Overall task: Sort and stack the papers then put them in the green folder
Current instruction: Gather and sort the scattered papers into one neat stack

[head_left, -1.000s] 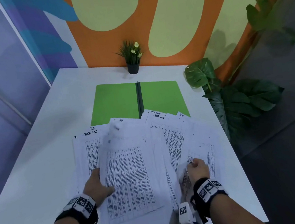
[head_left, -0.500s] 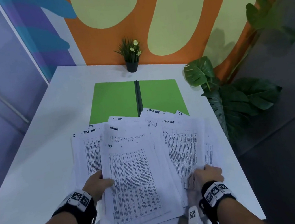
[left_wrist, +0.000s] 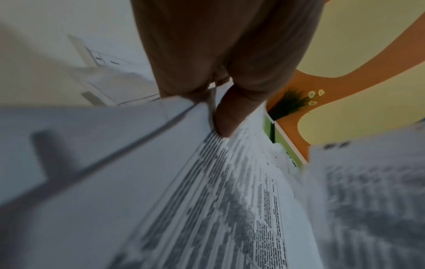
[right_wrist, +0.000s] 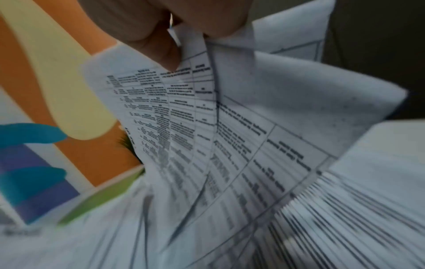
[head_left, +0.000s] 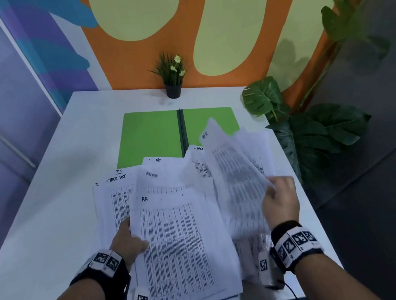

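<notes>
Right hand (head_left: 279, 199) pinching a lifted printed sheet (head_left: 237, 182). Left hand (head_left: 128, 238) gripping the paper stack's (head_left: 176, 241) edge on the counter (head_left: 45, 196). Green folder (head_left: 149, 133) open beyond.

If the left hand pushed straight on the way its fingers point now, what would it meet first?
Probably more paper. The left hand grips the near stack, fingers pointing away toward the far wall; the spread sheets lie directly ahead, then the green folder. Depth is uncertain.

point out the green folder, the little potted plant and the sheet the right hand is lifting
green folder (head_left: 149, 133): head view, bare left flap.
potted plant (head_left: 174, 91): head view, its dark pot.
lifted sheet (head_left: 236, 177): head view, middle of its printed table.
right hand (head_left: 281, 200): head view, back of the hand.
</notes>
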The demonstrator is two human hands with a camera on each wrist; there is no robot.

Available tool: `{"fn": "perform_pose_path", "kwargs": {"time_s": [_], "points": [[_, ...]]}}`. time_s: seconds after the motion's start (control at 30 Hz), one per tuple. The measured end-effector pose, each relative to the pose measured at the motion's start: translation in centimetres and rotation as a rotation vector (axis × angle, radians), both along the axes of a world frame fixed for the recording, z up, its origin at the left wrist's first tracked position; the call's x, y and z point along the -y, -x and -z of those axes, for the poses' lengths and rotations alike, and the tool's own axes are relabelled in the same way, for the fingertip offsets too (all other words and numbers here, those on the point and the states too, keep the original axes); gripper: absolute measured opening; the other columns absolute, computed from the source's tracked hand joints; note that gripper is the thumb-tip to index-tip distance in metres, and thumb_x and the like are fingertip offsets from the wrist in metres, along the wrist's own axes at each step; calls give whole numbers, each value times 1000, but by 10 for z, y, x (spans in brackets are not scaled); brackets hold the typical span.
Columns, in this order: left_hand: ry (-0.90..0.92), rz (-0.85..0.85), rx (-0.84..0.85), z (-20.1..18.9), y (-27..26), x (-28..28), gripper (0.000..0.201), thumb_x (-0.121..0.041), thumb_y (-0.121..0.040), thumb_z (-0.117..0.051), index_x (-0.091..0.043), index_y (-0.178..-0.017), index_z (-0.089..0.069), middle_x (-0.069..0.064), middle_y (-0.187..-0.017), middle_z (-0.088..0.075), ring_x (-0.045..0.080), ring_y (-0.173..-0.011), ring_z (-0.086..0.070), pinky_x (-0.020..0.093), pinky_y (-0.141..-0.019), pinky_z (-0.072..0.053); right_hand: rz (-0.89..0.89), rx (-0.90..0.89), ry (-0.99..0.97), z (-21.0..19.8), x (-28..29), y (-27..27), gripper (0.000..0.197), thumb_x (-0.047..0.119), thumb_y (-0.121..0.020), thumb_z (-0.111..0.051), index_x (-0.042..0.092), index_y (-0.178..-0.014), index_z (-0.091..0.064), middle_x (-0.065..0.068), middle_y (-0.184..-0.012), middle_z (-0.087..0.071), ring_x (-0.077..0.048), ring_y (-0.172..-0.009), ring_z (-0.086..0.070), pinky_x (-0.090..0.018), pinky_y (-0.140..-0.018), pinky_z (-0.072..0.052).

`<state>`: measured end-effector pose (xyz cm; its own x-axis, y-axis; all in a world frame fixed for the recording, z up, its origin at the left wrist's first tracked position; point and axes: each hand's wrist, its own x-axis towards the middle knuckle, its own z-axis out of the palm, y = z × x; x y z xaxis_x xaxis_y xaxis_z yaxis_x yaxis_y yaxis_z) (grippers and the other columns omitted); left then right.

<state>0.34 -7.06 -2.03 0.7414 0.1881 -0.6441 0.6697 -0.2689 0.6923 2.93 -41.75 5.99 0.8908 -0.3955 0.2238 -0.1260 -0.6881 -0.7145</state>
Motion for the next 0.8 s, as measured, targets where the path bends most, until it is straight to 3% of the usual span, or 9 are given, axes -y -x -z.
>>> {"fn": "perform_pose_path", "kwargs": {"time_s": [0.13, 0.23, 0.33, 0.43, 0.53, 0.63, 0.7, 0.73, 0.8], "points": [[33, -34, -101, 52, -2, -14, 96, -17, -60, -77, -18, -141, -26, 23, -123, -53, 40, -109, -57, 50, -90, -52, -150, 389, 58, -45, -17, -7, 27, -6, -88, -52, 6, -108, -65, -2, -103, -50, 3, -87, -46, -7, -75, -40], [107, -76, -71, 32, 4, -3, 96, -37, -59, -81, -6, -135, -34, 17, -115, -53, 36, -106, -57, 57, -98, -46, -151, 484, -102, -62, -28, -14, 28, -7, -85, -53, 2, -109, -65, 4, -99, -49, 9, -91, -50, 0, -81, -36], [179, -157, -84, -4, 10, 14, 91, -66, -80, -56, -18, -148, -21, 8, -152, -31, 35, -142, -28, 60, -109, -23, -131, 166, -390, -43, -39, -19, 32, -1, -86, -52, 12, -113, -62, 4, -104, -54, -3, -98, -57, -22, -91, -49], [303, -213, -135, -23, 11, 23, 95, -79, -79, -33, -28, -154, -2, -1, -163, 2, 26, -150, -3, 54, -117, -7, -165, -249, -397, 6, -52, -9, 47, -2, -85, -44, 30, -117, -56, 1, -119, -53, -21, -108, -57, -39, -92, -52], [301, -232, -48, -17, 9, 23, 97, -78, -79, -41, -25, -154, -8, 0, -162, -6, 24, -150, -9, 49, -120, -10, -241, -520, -497, 46, -62, 15, 68, -18, -80, -36, 36, -121, -46, 0, -130, -50, -21, -112, -56, -34, -81, -57], [163, -45, 23, -16, 15, 25, 103, -53, -70, -78, -24, -150, -20, 8, -143, -47, 28, -124, -51, 48, -103, -43, -351, -686, -488, 70, -68, 33, 85, -24, -75, -30, 25, -144, -33, -3, -152, -34, -22, -140, -34, -41, -112, -38], [35, 59, 54, -25, 16, 31, 85, -16, -84, -70, -21, -150, -17, 6, -108, -56, 28, -90, -61, 39, -77, -54, -373, -689, -460, 75, -69, 34, 81, -23, -75, -30, 17, -146, -33, -5, -152, -34, -22, -142, -30, -42, -116, -31], [9, 80, 97, -26, 15, 34, 78, -6, -87, -63, -22, -150, -19, 4, -102, -55, 31, -85, -61, 39, -73, -53, -364, -676, -433, 74, -68, 30, 76, -21, -76, -32, 14, -143, -36, -7, -149, -37, -25, -141, -33, -41, -115, -33], [14, 144, 222, -40, 12, 37, 71, -3, -88, -59, -31, -144, -27, 2, -123, -57, 30, -106, -61, 41, -90, -49, -302, -669, -358, 68, -60, 19, 73, -16, -78, -42, 14, -144, -33, -9, -148, -34, -29, -140, -32, -39, -113, -35]]}}
